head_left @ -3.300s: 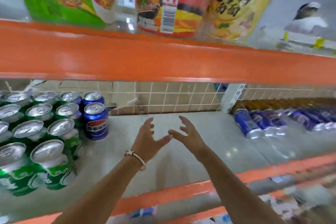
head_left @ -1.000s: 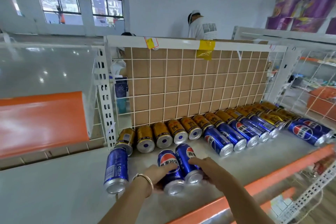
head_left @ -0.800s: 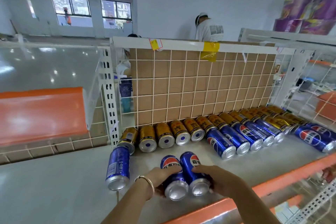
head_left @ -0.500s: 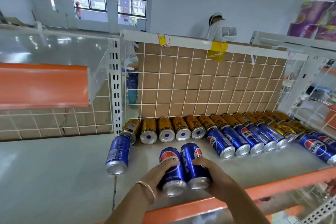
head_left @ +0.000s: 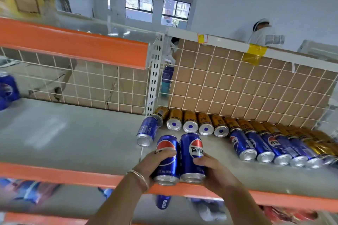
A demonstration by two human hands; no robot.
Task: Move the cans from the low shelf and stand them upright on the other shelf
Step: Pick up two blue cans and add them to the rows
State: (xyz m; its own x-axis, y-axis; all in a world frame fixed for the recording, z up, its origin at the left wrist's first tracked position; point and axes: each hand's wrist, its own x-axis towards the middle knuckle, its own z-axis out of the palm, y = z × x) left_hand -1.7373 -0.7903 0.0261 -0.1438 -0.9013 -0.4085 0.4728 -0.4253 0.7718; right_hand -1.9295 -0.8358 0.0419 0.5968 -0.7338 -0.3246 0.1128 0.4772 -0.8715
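Two blue Pepsi cans are lifted side by side just over the orange front edge of the shelf (head_left: pixel 95 177). My left hand (head_left: pixel 149 165) grips the left can (head_left: pixel 167 160); my right hand (head_left: pixel 214 171) grips the right can (head_left: pixel 192 157). Both cans lean with their silver ends toward me. A third blue can (head_left: pixel 147 130) lies on its side to their left. Rows of gold cans (head_left: pixel 190 120) and blue cans (head_left: pixel 259 147) lie on the grey shelf board further back and right.
A wire grid with brown cardboard (head_left: pixel 237 86) backs the shelf. A white upright post (head_left: pixel 154 78) divides the two bays. The left bay holds a blurred upright blue can (head_left: pixel 7 91) at its far left. An orange shelf edge (head_left: pixel 73 44) hangs above left. A person stands behind the grid.
Both hands have pulled the two blue cans toward the shelf's front edge and raised them. My view has swung left, bringing the left bay into sight.
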